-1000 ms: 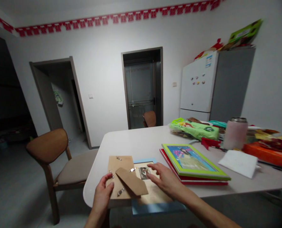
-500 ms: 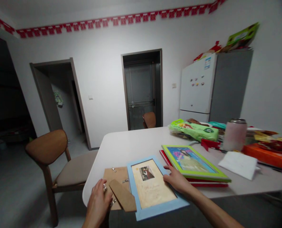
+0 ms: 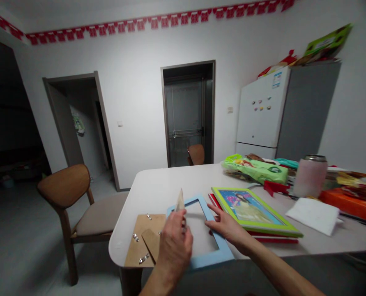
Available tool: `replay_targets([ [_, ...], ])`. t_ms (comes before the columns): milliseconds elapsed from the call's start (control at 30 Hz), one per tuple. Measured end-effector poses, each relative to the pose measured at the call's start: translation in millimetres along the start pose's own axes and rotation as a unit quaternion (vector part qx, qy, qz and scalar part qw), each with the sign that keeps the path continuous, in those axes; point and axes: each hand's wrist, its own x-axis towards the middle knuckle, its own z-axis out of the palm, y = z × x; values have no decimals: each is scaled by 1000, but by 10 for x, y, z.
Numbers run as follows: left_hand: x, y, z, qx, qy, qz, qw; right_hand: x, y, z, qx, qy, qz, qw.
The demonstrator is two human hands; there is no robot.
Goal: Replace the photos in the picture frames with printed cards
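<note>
A light blue picture frame (image 3: 223, 249) lies near the front edge of the table, and white tabletop shows through its opening. My left hand (image 3: 175, 236) is closed over the frame, pinching a thin paper insert (image 3: 180, 200) seen almost edge-on. My right hand (image 3: 226, 226) grips the frame's right bar, thumb and forefinger apart. Left of the frame is a brown backing board (image 3: 136, 248) with several metal clips and a stand flap (image 3: 151, 241), partly hidden by my left hand.
To the right, a green picture frame (image 3: 277, 224) with a picture of a figure in a gown rests on something red. Behind it are a green packet (image 3: 256, 169), a pink can-shaped cup (image 3: 310, 176), a white tissue (image 3: 314, 214) and an orange box (image 3: 349, 205). A wooden chair (image 3: 67, 183) stands left.
The printed paper has come out of the blue frame, held in my left hand, which moved right from the backing board. My right hand stays at the frame's right side. The view shifted slightly.
</note>
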Motion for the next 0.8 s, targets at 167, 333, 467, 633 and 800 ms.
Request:
replay_targets([
  [167, -151, -520, -379, 24, 79, -144, 986, 90, 370, -5, -297, 51, -66, 951],
  [333, -489, -867, -434, 64, -14, -233, 970, 99, 580, 69, -394, 49, -90, 913],
  [467, -582, -897, -406, 165, -37, -201, 965, 85, 533, 132, -415, 63, -111, 901],
  [633, -556, -877, -439, 210, -38, -172, 962, 44, 313, 394, -305, 65, -164, 936],
  [800, -579, -829, -327, 142, -53, -123, 981, 122, 216, 773, -85, -8, -20, 996],
])
